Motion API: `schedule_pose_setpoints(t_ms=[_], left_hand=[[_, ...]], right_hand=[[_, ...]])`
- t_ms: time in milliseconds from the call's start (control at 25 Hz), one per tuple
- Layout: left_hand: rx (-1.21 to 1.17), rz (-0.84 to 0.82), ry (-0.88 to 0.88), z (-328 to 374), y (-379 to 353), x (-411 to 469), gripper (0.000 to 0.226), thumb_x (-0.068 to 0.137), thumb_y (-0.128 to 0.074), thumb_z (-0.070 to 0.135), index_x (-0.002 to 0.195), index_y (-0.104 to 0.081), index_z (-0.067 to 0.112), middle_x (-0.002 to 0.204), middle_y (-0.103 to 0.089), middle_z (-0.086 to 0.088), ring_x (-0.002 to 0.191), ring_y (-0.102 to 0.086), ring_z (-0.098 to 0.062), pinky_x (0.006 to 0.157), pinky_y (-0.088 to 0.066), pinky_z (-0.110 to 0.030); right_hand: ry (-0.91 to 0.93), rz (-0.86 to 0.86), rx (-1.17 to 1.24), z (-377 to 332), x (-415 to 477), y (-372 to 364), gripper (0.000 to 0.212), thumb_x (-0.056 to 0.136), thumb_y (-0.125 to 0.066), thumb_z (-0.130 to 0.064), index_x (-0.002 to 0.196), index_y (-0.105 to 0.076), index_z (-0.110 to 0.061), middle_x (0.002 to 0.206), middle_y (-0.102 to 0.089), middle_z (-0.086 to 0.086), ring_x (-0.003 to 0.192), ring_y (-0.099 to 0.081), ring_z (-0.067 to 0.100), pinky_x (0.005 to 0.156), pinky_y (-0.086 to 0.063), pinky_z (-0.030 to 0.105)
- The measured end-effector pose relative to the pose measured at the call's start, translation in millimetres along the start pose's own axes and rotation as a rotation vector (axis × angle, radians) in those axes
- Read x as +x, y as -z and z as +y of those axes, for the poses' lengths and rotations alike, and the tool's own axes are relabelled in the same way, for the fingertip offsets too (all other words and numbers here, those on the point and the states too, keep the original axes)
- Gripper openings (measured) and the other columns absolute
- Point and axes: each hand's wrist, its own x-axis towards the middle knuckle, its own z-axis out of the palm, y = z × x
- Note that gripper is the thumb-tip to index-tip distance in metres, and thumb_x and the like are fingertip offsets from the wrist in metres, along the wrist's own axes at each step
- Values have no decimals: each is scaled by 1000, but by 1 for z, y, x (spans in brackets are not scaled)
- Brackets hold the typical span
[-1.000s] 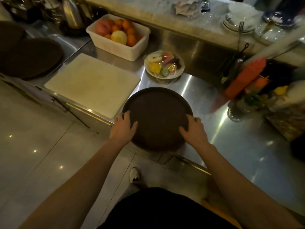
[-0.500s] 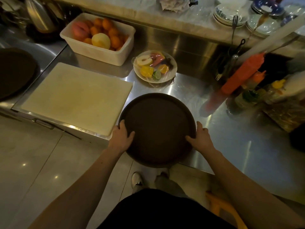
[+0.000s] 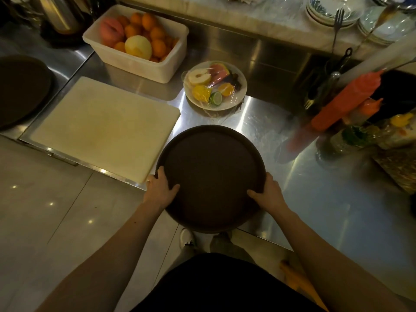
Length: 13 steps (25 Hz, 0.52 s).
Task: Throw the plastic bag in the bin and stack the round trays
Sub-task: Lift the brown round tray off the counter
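Note:
A dark brown round tray [image 3: 211,174] hangs partly over the front edge of the steel counter [image 3: 315,199]. My left hand [image 3: 160,190] grips its left rim and my right hand [image 3: 269,194] grips its right rim, thumbs on top. Another dark round tray [image 3: 20,91] lies at the far left, cut off by the frame edge. No plastic bag and no bin are in view.
A white cutting board [image 3: 105,127] lies left of the held tray. Behind it stand a white tub of fruit [image 3: 137,41] and a wrapped plate of cut fruit [image 3: 215,85]. Orange squeeze bottles [image 3: 344,102], cutlery and stacked dishes [image 3: 331,10] crowd the right.
Both hands have drawn the tray toward me, so more of it overhangs the counter's front edge. The view has shifted right, pushing the left tray toward the frame edge.

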Motion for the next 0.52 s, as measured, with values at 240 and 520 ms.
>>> schedule_pose_setpoints(t_ms=[240,520], left_hand=[[-106,78,47,12,-1,-1,96,78,-76,39,150,-19,12,143,-39,-26,135,-33,-45,107,-35,-55],[-282,259,190,21,-2,-15,86,75,-77,46,138,-36,4,137,-36,-22,126,-43,-40,103,-43,-49]], right_hand=[[-63,-45,106,4,12,9,83,70,-84,-37,134,-40,-5,132,-53,15,119,-54,35,94,-52,48],[100,181,124,-8,10,24,76,71,-79,-49,124,-45,-8,122,-50,11,109,-56,28,88,-53,40]])
